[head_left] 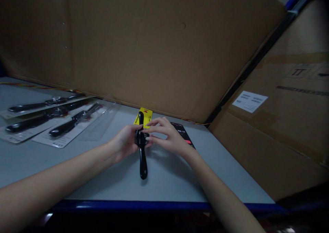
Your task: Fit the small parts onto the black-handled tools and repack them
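A black spokeshave (143,161) with two rounded handles is held over the table, one handle toward me and the other pointing away. My left hand (125,141) grips its middle from the left side, thumb on top near the body. From the right, my right hand (164,135) has its fingertips on the middle part, around small fittings too dark to make out. Behind the far handle lies a yellow card (147,115) with dark print, partly covered by the tool and my fingers.
Several carded spokeshaves (63,126) in clear plastic lie at the left, beside an clear plastic shell (99,125). A phone (186,137) showing a timer lies behind my right wrist. Cardboard (154,47) walls the back; a taped box (277,130) stands right. The table's blue edge (133,205) runs in front.
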A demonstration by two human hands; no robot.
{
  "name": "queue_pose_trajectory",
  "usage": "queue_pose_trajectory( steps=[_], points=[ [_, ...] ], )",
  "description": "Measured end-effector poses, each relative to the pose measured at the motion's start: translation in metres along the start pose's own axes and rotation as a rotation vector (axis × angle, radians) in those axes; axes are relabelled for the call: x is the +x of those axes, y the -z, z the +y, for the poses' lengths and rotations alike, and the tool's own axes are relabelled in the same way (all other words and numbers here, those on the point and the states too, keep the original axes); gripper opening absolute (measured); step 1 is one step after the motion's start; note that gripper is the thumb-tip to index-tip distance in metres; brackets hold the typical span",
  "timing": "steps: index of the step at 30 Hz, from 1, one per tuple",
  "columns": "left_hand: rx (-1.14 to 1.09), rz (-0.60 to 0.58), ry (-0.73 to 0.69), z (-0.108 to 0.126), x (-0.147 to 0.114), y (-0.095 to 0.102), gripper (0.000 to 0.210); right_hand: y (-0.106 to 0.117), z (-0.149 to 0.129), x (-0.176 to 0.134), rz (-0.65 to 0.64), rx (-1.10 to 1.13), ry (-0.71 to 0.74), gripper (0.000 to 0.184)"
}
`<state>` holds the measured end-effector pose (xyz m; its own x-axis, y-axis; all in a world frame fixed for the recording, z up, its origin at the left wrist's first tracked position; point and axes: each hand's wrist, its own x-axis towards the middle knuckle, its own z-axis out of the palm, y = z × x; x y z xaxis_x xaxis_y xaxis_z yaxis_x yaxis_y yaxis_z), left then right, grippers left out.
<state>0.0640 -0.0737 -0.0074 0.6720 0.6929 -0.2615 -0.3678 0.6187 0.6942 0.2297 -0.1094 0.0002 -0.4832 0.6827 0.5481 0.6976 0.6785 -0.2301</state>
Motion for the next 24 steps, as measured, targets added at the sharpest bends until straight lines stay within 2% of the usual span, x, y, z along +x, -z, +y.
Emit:
queue_pose_trajectory(
  steps=[5, 11, 18, 24],
  points=[
    [0.003, -0.01, -0.001, -0.001, -0.001, 0.0, 0.019, 0.003, 0.003, 0.0, -0.038, -0.088, 0.026, 0.021],
    [-0.011, -0.019, 0.017, -0.002, 0.0, 0.002, 0.024, -0.001, -0.002, 0.002, -0.025, -0.17, -0.025, 0.017],
    [0.01, 0.015, -0.015, 0.001, -0.002, -0.001, 0.029, -0.003, -0.004, 0.001, -0.014, -0.148, -0.042, 0.039],
    [0.026, 0.013, -0.047, 0.002, -0.002, -0.001, 0.028, -0.013, -0.001, -0.001, -0.006, -0.062, -0.032, 0.038]
  ],
)
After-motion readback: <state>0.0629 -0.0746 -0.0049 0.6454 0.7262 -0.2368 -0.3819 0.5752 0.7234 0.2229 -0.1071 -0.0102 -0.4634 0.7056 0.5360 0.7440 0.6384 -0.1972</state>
